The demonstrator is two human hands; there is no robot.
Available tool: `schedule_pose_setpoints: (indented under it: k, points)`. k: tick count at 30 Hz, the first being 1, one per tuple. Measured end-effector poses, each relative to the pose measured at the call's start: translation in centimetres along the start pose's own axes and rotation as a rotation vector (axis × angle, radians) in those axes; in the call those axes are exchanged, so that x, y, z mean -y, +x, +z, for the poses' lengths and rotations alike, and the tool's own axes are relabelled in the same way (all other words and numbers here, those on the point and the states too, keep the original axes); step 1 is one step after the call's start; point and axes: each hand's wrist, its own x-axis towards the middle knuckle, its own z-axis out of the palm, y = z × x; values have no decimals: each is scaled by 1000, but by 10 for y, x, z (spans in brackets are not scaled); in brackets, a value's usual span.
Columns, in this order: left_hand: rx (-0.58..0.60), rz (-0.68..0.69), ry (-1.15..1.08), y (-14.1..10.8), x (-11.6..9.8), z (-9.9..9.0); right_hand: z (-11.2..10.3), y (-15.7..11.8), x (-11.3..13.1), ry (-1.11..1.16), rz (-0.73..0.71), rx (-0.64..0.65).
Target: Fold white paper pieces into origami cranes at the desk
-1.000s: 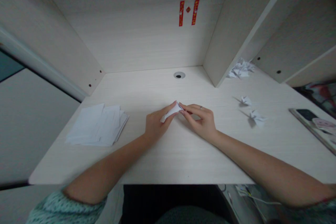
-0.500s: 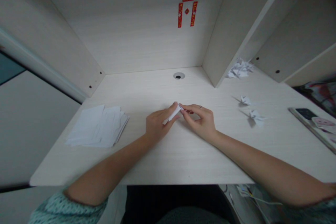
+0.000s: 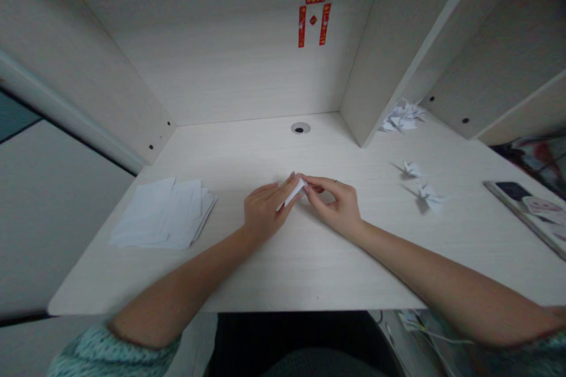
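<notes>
A small folded piece of white paper (image 3: 295,193) is held between both hands above the middle of the desk. My left hand (image 3: 268,207) grips its left side, thumb below and fingers along the top. With thumb and fingertips, my right hand (image 3: 336,203) pinches the paper's upper right end; a ring shows on one finger. The fingers hide much of the paper, so its full shape cannot be made out. To the right lie two folded paper cranes (image 3: 428,195), one behind the other. A stack of white paper sheets (image 3: 161,215) lies on the left.
More folded white paper pieces (image 3: 403,116) are heaped behind the upright divider (image 3: 375,94). A phone (image 3: 526,203) lies at the far right on the desk (image 3: 265,283). A round cable hole (image 3: 300,128) is near the back wall, which bears red paper decorations (image 3: 313,20).
The left fingers have shifted slightly and lie a little straighter over the paper. The right hand keeps its pinch. The whole view has moved very slightly.
</notes>
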Motion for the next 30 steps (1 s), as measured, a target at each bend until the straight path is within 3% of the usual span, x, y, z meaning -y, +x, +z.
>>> schedule_pose_setpoints:
  k: [9, 15, 24, 30]
  points:
    - [37, 20, 14, 0, 0, -3, 1, -1, 3, 3, 38, 31]
    - [45, -2, 4, 1, 3, -5, -3, 2, 7, -18, -32, 79]
    - [-10, 12, -64, 5, 3, -10, -2, -1, 3, -42, 7, 52]
    - [-12, 29, -81, 5, 3, -12, -5, 1, 5, -8, -12, 120]
